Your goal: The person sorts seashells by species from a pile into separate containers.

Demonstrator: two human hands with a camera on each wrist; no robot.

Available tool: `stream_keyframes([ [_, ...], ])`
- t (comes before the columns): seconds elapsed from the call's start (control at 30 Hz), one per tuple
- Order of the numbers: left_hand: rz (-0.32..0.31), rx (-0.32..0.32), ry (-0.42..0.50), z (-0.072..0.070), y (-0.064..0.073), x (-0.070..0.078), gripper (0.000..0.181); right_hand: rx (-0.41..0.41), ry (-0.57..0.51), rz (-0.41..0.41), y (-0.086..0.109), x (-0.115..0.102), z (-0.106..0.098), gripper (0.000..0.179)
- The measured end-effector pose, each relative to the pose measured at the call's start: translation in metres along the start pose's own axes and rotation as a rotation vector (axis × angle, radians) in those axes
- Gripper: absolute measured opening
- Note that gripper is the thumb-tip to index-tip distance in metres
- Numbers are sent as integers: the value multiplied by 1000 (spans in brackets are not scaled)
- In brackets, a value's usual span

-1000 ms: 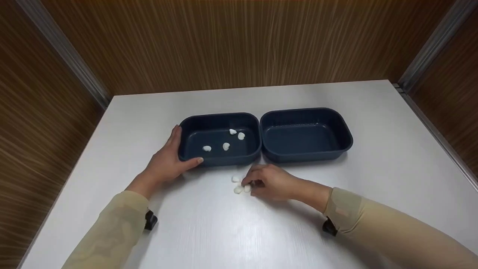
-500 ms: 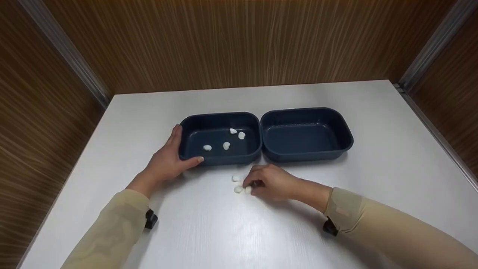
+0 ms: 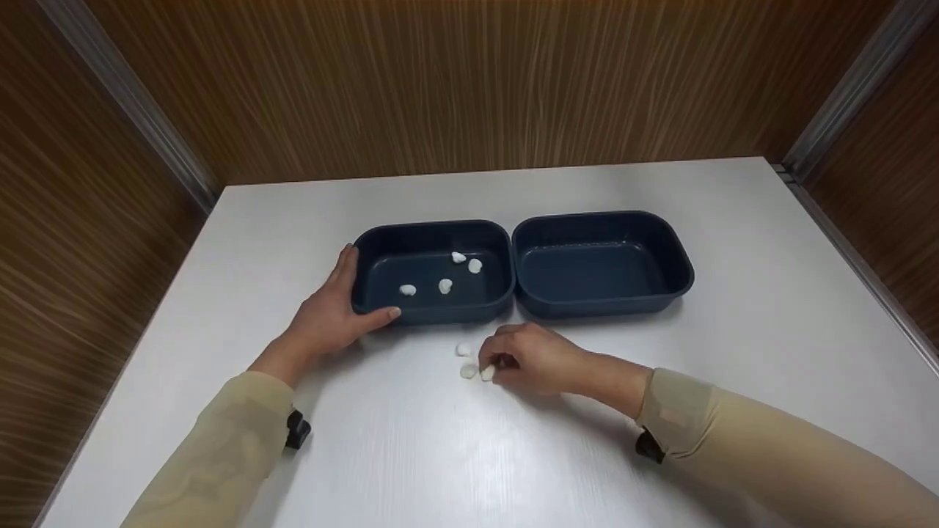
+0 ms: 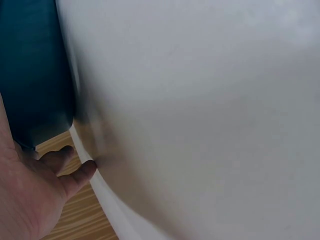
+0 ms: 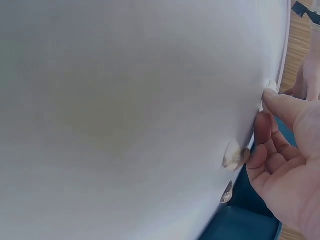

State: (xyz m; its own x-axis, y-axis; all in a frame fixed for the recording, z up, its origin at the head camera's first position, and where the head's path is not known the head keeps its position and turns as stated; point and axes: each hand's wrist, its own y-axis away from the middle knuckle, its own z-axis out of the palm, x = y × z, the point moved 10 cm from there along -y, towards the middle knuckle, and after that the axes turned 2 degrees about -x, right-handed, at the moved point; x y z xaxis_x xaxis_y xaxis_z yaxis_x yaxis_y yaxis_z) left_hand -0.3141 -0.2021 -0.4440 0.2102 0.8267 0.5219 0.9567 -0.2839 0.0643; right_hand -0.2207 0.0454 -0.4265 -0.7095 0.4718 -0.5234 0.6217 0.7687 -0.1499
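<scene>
Pinches a white piece (image 3: 488, 374) at the surface (image 3: 411, 440) with fingers of the right hand (image 3: 537, 359), near two loose pieces (image 3: 468, 372). Rests the left hand (image 3: 323, 319), with spread fingers, against a blue tray (image 3: 440, 316) containing four more pieces (image 3: 445, 287).

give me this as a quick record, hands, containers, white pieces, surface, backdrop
left hand: fingers at the left container's left end, thumb at its front
right hand: fingers curled, seems to pinch a white piece at the table
left container: dark blue, holds four white pieces
right container: dark blue, beside the left one, no pieces visible inside
other loose pieces: two, on the table near the right hand
table: white
backdrop: brown wood-grain panel
</scene>
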Motion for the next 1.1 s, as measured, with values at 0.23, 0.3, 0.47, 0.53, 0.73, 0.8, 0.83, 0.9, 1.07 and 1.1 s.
stream_keyframes([
  [0.23, 7, 6, -3, 0, 0, 1, 130, -27, 29, 20, -1, 1, 0, 14],
  [0.3, 7, 6, -5, 0, 0, 1, 130, -30, 22, 23, -1, 2, 1, 14],
  [0.47, 5, 2, -5, 0, 0, 0, 130, -38, 3, 20, 0, 2, 1, 16],
  [0.53, 5, 2, -4, 0, 0, 0, 129, -48, 1, 12, 0, 0, 1, 18],
  [0.73, 12, 6, 4, -1, 1, 1, 129, -91, 24, -12, -1, -4, 0, 21],
  [0.8, 10, 6, 6, -1, 0, 1, 129, -104, 24, -13, -1, -4, 0, 21],
  [0.83, 9, 5, 7, -1, 0, 1, 129, -108, 21, -13, 0, -4, 0, 21],
  [0.9, 2, 3, 8, -1, 0, 1, 129, -114, 10, -20, 0, -4, 1, 21],
  [1.07, -12, -4, 5, 0, 0, 0, 130, -90, -41, -48, -1, -7, -5, 21],
  [1.1, -14, -5, 7, 0, 1, 0, 130, -79, -57, -51, -1, -8, -8, 21],
])
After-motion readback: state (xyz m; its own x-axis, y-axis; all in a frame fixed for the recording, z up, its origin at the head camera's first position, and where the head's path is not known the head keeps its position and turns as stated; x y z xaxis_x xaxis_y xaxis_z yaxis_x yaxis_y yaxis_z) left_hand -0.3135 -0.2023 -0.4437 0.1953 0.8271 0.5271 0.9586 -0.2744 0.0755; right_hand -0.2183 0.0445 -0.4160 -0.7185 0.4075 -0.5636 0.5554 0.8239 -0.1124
